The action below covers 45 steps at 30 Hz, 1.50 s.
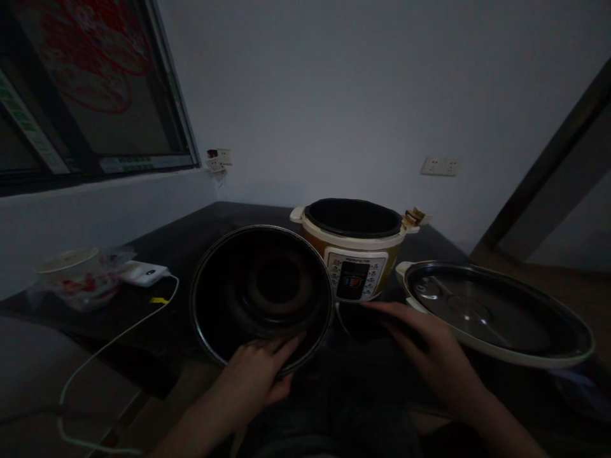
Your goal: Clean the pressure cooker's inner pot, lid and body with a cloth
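Observation:
My left hand [262,366] grips the lower rim of a dark inner pot [279,280], fingers inside and thumb underneath. The pot tilts so that its opening faces me. My right hand [420,337] is closed around a dark object [363,321] with a pale curved edge, low in front of the cooker; its kind is too dark to make out. Behind both hands stands a cream and gold electric pressure cooker [394,257], its top uncovered and dark inside. To the right lies its lid [477,312], the shiny inner face turned up.
On the left of the black table [191,232] sit a bowl in a plastic bag [81,280] and a white power strip [143,272], whose cord [105,346] hangs over the edge. A crumpled brown piece [414,217] touches the cooker's right handle. Wall sockets [440,166] are behind.

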Each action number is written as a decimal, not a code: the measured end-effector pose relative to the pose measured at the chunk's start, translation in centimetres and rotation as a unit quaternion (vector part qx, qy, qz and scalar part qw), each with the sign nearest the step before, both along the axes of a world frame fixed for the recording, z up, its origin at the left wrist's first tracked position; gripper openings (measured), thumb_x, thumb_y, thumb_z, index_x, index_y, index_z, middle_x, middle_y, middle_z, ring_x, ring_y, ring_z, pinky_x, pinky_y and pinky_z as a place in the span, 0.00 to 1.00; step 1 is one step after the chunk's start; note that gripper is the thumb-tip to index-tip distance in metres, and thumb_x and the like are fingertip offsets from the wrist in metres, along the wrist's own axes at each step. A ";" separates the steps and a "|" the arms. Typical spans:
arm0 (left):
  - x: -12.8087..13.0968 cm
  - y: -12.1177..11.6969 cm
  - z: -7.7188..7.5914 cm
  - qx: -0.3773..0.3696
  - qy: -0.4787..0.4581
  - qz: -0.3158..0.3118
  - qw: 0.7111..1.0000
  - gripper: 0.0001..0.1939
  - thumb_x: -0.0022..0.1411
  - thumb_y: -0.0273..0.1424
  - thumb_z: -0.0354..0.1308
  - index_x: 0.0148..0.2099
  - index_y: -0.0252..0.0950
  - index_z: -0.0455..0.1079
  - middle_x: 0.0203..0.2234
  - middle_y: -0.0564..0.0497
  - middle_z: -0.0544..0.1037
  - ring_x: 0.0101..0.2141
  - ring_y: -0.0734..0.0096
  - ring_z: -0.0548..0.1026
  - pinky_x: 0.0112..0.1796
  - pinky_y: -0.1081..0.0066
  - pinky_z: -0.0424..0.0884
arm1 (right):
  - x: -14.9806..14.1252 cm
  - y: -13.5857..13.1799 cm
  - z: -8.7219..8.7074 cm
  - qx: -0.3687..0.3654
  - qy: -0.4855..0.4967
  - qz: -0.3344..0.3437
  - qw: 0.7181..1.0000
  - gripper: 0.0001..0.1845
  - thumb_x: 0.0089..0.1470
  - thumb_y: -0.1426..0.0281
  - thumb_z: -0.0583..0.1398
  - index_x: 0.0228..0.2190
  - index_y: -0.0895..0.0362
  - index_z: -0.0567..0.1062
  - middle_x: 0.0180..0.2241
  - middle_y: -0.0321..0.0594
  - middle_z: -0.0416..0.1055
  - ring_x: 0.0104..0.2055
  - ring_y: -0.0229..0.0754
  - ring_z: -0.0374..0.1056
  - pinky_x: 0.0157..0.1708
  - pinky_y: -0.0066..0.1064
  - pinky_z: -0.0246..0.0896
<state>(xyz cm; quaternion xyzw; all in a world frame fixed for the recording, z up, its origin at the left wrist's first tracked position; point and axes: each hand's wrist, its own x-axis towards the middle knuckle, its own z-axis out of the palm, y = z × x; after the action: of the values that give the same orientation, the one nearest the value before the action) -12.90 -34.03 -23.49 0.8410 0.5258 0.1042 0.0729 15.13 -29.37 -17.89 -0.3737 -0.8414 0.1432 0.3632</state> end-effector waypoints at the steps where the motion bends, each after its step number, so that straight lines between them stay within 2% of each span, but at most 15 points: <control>1: -0.1 0.0 0.0 -0.006 0.011 0.002 1.000 0.33 0.56 0.26 0.55 0.64 0.42 0.57 0.58 0.47 0.69 0.55 0.58 0.70 0.52 0.57 0.69 | 0.3 0.4 -1.2 -0.041 0.055 -0.070 0.995 0.16 0.59 0.66 0.54 0.46 0.53 0.75 0.46 0.43 0.76 0.49 0.44 0.72 0.50 0.39 0.67; 2: -0.2 0.0 -0.1 -0.014 0.022 0.001 1.000 0.34 0.56 0.25 0.54 0.65 0.41 0.56 0.58 0.47 0.69 0.54 0.58 0.70 0.52 0.57 0.69 | 0.3 0.8 -2.6 -0.083 0.099 -0.115 0.985 0.17 0.58 0.63 0.55 0.45 0.54 0.76 0.47 0.44 0.76 0.50 0.48 0.72 0.51 0.43 0.66; 4: -0.3 0.0 -0.2 -0.022 0.031 -0.005 0.999 0.35 0.55 0.23 0.52 0.65 0.41 0.55 0.59 0.47 0.68 0.55 0.59 0.70 0.52 0.57 0.68 | -0.3 1.9 -5.6 -0.166 0.160 -0.129 0.965 0.19 0.54 0.61 0.57 0.43 0.56 0.77 0.46 0.47 0.76 0.50 0.52 0.71 0.53 0.48 0.63; 7: -0.7 0.0 -0.7 -0.017 0.027 -0.017 0.999 0.36 0.54 0.23 0.52 0.65 0.41 0.55 0.60 0.48 0.66 0.55 0.61 0.69 0.53 0.58 0.67 | -2.9 3.2 -9.4 -0.262 0.223 -0.094 0.934 0.22 0.48 0.62 0.60 0.45 0.58 0.77 0.49 0.48 0.74 0.53 0.53 0.68 0.57 0.50 0.57; 10: -1.4 -0.2 -1.4 -0.012 0.019 -0.026 0.999 0.36 0.54 0.24 0.53 0.65 0.43 0.55 0.60 0.49 0.66 0.56 0.61 0.69 0.53 0.59 0.67 | -6.0 3.7 -10.9 -0.338 0.294 -0.034 0.893 0.26 0.47 0.66 0.59 0.50 0.56 0.73 0.55 0.43 0.69 0.58 0.49 0.63 0.60 0.46 0.53; 13: -2.1 -0.5 -1.6 -0.007 0.004 -0.036 0.999 0.37 0.53 0.22 0.52 0.65 0.45 0.54 0.60 0.49 0.66 0.56 0.63 0.69 0.54 0.60 0.67 | -8.3 3.6 -10.7 -0.381 0.333 -0.006 0.862 0.32 0.46 0.72 0.57 0.55 0.55 0.68 0.58 0.40 0.65 0.61 0.44 0.60 0.61 0.42 0.52; 17: -1.8 -1.1 -1.2 -0.016 -0.025 -0.050 0.998 0.39 0.51 0.19 0.49 0.65 0.40 0.53 0.61 0.47 0.65 0.58 0.67 0.66 0.56 0.62 0.64 | -9.5 3.3 -9.9 -0.385 0.313 0.001 0.868 0.33 0.47 0.74 0.55 0.57 0.55 0.64 0.61 0.39 0.61 0.63 0.42 0.57 0.62 0.42 0.50; 20: -0.7 -1.4 -1.0 -0.003 -0.028 -0.023 0.999 0.35 0.52 0.19 0.49 0.63 0.36 0.55 0.57 0.44 0.69 0.56 0.64 0.69 0.54 0.61 0.67 | -9.5 2.8 -9.8 -0.371 0.302 0.002 0.878 0.30 0.51 0.70 0.55 0.57 0.54 0.64 0.61 0.40 0.61 0.62 0.41 0.58 0.62 0.42 0.50; 23: 0.1 -1.5 -1.5 0.031 -0.018 -0.007 0.999 0.31 0.55 0.20 0.49 0.62 0.37 0.58 0.51 0.44 0.75 0.50 0.62 0.74 0.50 0.61 0.72 | -9.5 2.1 -10.1 -0.362 0.297 0.004 0.884 0.27 0.55 0.66 0.55 0.56 0.53 0.63 0.61 0.40 0.60 0.62 0.41 0.57 0.62 0.42 0.50; 27: -0.8 -1.2 -2.5 0.111 -0.029 -0.042 0.992 0.22 0.61 0.22 0.46 0.58 0.36 0.61 0.46 0.44 0.78 0.45 0.63 0.77 0.46 0.63 0.74 | -9.7 1.4 -11.0 -0.360 0.301 -0.007 0.883 0.28 0.57 0.62 0.55 0.58 0.53 0.63 0.63 0.41 0.57 0.65 0.42 0.51 0.64 0.44 0.44; 29: -1.5 -1.0 -2.7 0.141 -0.045 -0.052 0.988 0.21 0.63 0.21 0.45 0.57 0.36 0.61 0.46 0.45 0.78 0.45 0.64 0.78 0.45 0.64 0.75 | -9.9 1.2 -11.5 -0.356 0.323 0.005 0.877 0.29 0.57 0.60 0.56 0.59 0.52 0.62 0.63 0.41 0.55 0.66 0.43 0.50 0.64 0.45 0.44; 33: -1.9 -0.9 -2.1 0.141 -0.066 -0.063 0.986 0.20 0.64 0.22 0.45 0.57 0.38 0.62 0.44 0.46 0.79 0.42 0.65 0.79 0.44 0.65 0.76 | -10.3 0.7 -12.0 -0.354 0.364 0.019 0.861 0.32 0.56 0.55 0.57 0.60 0.50 0.61 0.64 0.42 0.54 0.66 0.45 0.49 0.62 0.45 0.49; 38: -1.6 -1.4 -1.8 0.136 -0.088 -0.060 0.985 0.16 0.65 0.25 0.43 0.50 0.37 0.68 0.40 0.46 0.80 0.41 0.65 0.79 0.43 0.66 0.76 | -10.1 -0.2 -12.1 -0.372 0.383 0.014 0.846 0.34 0.55 0.53 0.58 0.60 0.49 0.60 0.64 0.41 0.54 0.66 0.46 0.49 0.61 0.46 0.51; 40: -1.6 -1.6 -1.9 0.142 -0.094 -0.057 0.984 0.16 0.67 0.28 0.42 0.47 0.37 0.70 0.40 0.46 0.81 0.41 0.64 0.79 0.42 0.67 0.76 | -9.9 -0.5 -12.0 -0.362 0.384 0.012 0.849 0.34 0.55 0.53 0.58 0.60 0.49 0.59 0.65 0.40 0.53 0.66 0.45 0.48 0.62 0.46 0.49; 45: -1.6 -2.4 -1.3 0.142 -0.108 -0.043 0.983 0.17 0.68 0.34 0.42 0.45 0.39 0.73 0.38 0.48 0.81 0.39 0.65 0.80 0.40 0.70 0.77 | -9.3 -1.5 -11.0 -0.327 0.325 -0.010 0.887 0.34 0.58 0.50 0.53 0.62 0.50 0.58 0.65 0.40 0.50 0.67 0.43 0.44 0.64 0.44 0.43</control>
<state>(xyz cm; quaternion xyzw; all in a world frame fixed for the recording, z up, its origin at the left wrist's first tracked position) -14.53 -36.43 -24.76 0.8483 0.4584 0.2647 0.0139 5.84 -30.89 -28.86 -0.4125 -0.5781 0.5198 0.4749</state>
